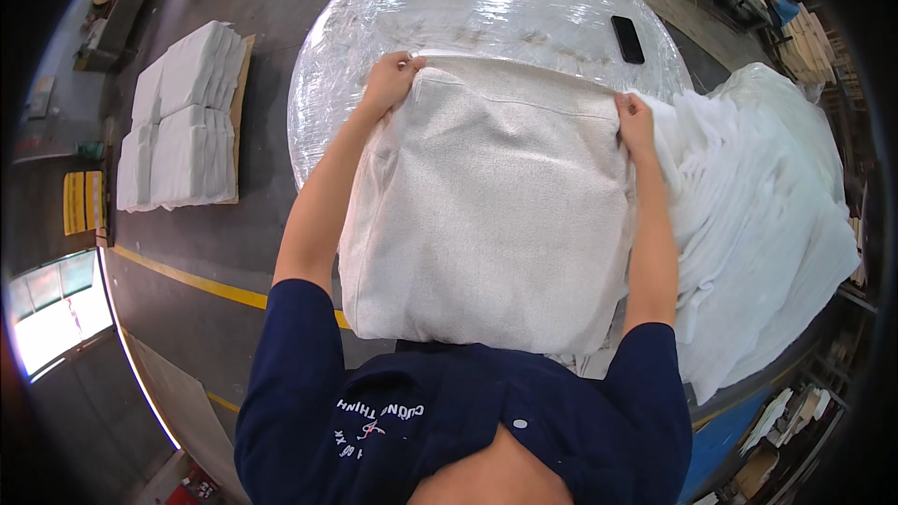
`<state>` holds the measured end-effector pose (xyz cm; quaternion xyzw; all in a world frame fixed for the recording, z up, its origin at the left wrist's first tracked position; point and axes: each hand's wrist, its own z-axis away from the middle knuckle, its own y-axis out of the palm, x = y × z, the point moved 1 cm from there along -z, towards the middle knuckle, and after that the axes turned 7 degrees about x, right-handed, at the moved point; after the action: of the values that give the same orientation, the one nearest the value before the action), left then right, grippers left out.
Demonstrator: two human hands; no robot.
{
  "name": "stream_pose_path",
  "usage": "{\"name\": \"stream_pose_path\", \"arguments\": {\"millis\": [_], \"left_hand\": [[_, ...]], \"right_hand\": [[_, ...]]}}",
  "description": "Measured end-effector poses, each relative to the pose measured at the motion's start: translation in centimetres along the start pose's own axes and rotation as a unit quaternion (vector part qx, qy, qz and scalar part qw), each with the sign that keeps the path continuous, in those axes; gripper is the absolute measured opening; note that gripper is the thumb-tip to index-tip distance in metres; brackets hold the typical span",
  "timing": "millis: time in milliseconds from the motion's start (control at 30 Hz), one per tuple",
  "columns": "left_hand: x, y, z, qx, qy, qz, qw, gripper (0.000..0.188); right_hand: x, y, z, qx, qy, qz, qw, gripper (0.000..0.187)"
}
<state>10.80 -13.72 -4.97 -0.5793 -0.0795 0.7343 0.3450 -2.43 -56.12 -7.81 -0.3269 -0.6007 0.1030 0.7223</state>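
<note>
A light beige woven cushion cover (505, 215), full and boxy in shape, lies in front of my body. My left hand (391, 82) pinches its far left corner. At the far right corner, my right hand (637, 126) grips the same edge between thumb and fingers. A seam runs across the fabric just below that far edge. What fills the cover, if anything, is hidden. Beneath its far side is a large round bundle (402, 23) wrapped in shiny clear plastic film. A black phone (628, 40) rests on the wrap beyond my right hand.
Layers of white soft sheeting (748, 215) pile up at my right, close to my right forearm. Stacked white cushions (192, 112) stand on a board at the left. A yellow line (215, 287) crosses the grey floor. Wooden pieces (809, 47) are stacked at the far right.
</note>
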Motion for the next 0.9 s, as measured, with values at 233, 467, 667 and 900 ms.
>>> {"name": "stream_pose_path", "arguments": {"millis": [233, 467, 667, 900], "left_hand": [[3.2, 1.4, -4.7, 0.053, -0.072, 0.132, 0.987, 0.048], [6.4, 3.3, -6.5, 0.085, -0.168, 0.19, 0.964, 0.054], [8.4, 5.3, -8.0, 0.082, -0.058, 0.125, 0.987, 0.047], [10.6, 4.3, -6.9, -0.013, 0.057, 0.06, 0.996, 0.059]], "right_hand": [[-4.2, 1.6, -4.2, 0.106, 0.078, -0.114, 0.985, 0.03], [-6.5, 3.4, -4.1, 0.177, 0.246, -0.206, 0.93, 0.021], [-10.5, 3.3, -5.3, 0.188, 0.16, -0.091, 0.965, 0.026], [-11.2, 5.1, -4.0, 0.224, 0.222, -0.238, 0.919, 0.049]]}}
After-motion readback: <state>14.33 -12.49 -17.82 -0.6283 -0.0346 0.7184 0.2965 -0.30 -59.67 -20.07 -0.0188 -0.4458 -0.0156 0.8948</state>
